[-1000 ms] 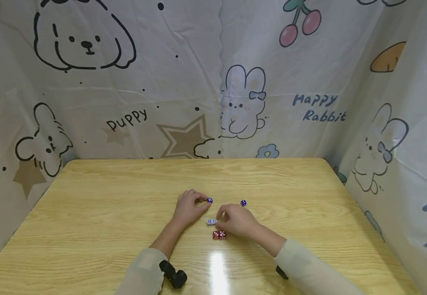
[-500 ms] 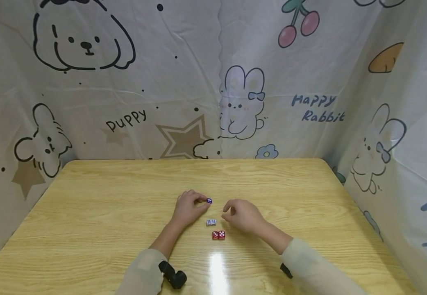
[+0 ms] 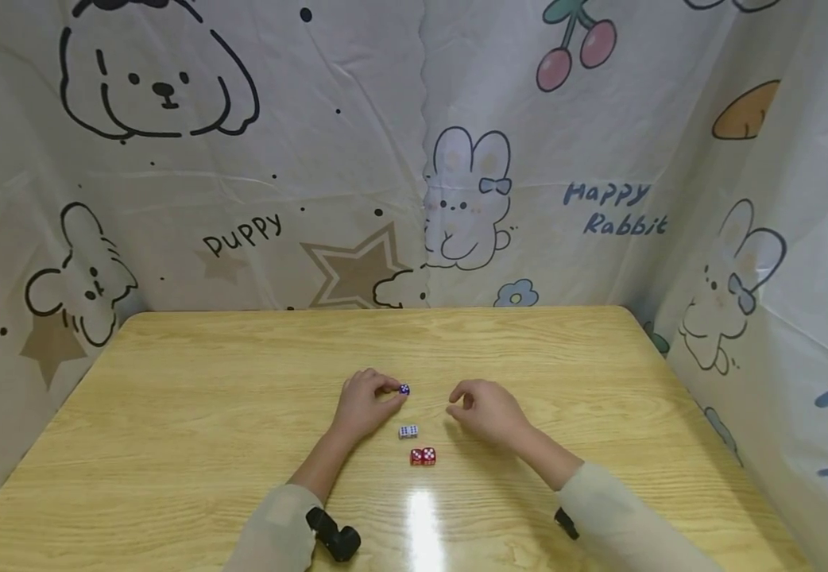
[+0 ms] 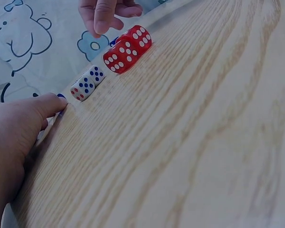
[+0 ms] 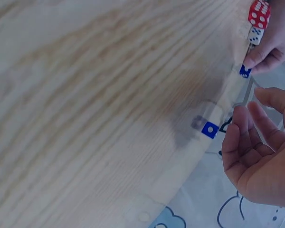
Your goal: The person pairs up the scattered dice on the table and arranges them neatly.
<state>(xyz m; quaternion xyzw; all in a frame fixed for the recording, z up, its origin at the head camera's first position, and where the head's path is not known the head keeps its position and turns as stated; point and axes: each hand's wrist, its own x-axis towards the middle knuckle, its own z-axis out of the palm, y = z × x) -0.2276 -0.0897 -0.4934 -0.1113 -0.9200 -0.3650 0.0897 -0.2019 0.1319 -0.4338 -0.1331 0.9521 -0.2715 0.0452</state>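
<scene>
My left hand (image 3: pixel 365 407) rests on the table and pinches a blue die (image 3: pixel 404 389) between thumb and fingertips. My right hand (image 3: pixel 489 411) hovers to the right, its fingers loosely bent with nothing held. Just past its fingertips, a second blue die (image 5: pixel 210 129) sits on the table in the right wrist view; the hand hides it in the head view. Nearer the person lie two white dice (image 3: pixel 408 431) with blue pips, side by side. In front of those, two red dice (image 3: pixel 423 457) with white pips also sit side by side.
The wooden table (image 3: pixel 242 357) carries all the dice. A printed cloth (image 3: pixel 357 159) hangs behind it and along both sides. Black wrist devices (image 3: pixel 335 536) are worn at the sleeves.
My right hand has moved away from the white dice, rightward and back, and now covers the second blue die in the head view. The left hand has stayed on its blue die.
</scene>
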